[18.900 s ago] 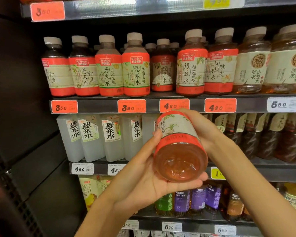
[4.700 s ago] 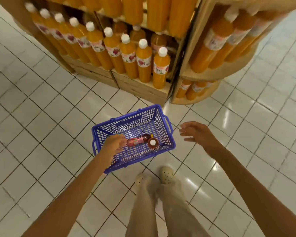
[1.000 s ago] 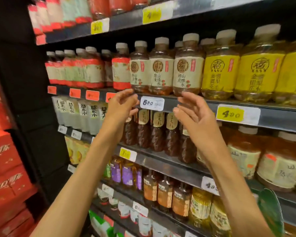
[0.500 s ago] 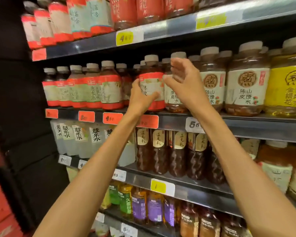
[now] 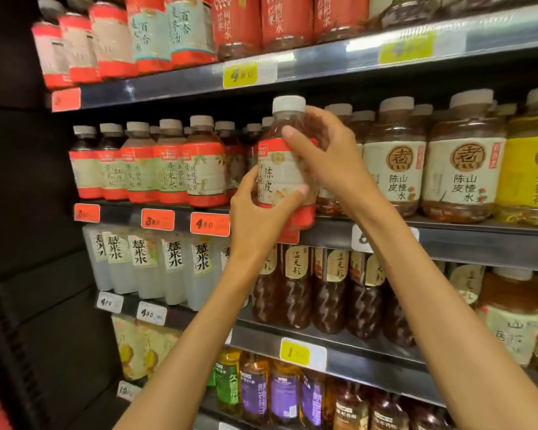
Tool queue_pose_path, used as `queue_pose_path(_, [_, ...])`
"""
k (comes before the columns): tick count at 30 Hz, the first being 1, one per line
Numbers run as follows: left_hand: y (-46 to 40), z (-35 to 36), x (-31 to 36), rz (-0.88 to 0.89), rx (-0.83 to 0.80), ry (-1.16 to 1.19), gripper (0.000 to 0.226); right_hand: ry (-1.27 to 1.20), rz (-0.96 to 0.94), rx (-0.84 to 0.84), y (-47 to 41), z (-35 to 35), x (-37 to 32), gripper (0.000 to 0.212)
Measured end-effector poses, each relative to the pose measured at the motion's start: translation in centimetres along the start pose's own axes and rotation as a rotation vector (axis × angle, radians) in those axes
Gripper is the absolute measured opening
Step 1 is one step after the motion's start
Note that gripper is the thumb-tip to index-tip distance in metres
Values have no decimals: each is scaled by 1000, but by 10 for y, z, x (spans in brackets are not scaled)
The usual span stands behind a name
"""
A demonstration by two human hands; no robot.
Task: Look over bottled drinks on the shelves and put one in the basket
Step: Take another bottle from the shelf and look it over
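Observation:
Both my hands hold one bottle (image 5: 280, 172) upright in front of the second shelf: brown drink, white cap, cream label with red bands. My left hand (image 5: 258, 209) grips its lower part, thumb across the label's bottom. My right hand (image 5: 326, 162) wraps its upper right side, fingers over the shoulder and label. The bottle's base is level with the shelf edge (image 5: 448, 237). The basket is out of view.
Rows of similar red-labelled bottles (image 5: 171, 172) stand to the left, cream-labelled (image 5: 460, 178) and yellow-labelled ones (image 5: 531, 178) to the right. Clear bottles (image 5: 143, 265) and dark brown bottles (image 5: 295, 290) fill the shelf below. A dark side panel (image 5: 22, 212) closes the left.
Half a second ago my hands were reaching the red-labelled bottle on the shelf; now both grip it and it stands raised out from the row, nearer to me.

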State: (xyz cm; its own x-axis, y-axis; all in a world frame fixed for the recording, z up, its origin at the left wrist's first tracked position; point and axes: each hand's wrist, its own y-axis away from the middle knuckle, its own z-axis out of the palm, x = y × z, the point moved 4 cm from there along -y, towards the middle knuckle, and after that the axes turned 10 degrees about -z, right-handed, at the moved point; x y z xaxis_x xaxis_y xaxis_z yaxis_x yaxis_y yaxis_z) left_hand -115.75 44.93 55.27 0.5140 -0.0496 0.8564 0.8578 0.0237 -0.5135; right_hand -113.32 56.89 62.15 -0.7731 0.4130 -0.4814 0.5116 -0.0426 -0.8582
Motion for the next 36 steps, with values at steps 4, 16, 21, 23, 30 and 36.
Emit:
queue_pose_path(4, [38,1,4,-26,-85,206,52,-284,111,-37,15,3,-8,43])
queue_pose_path(16, [88,-10,-16,-352,-417,779,54,-639,205,-127,50,6,-10,48])
queue_pose_path(21, [107,-2,-22,-543,-656,942,76,-887,365,-275,60,23,-6,48])
queue_pose_path(23, [114,-3,-31,-565,-650,905,74,-882,355,-240,63,24,-5,37])
queue_pose_path(30, [122,-19,-40,-366,-368,471,68,-457,154,-115,69,6,-21,26])
queue_pose_path(36, [136,-13,-29,-255,-244,239,62,-483,254,-137,67,-1,-27,42])
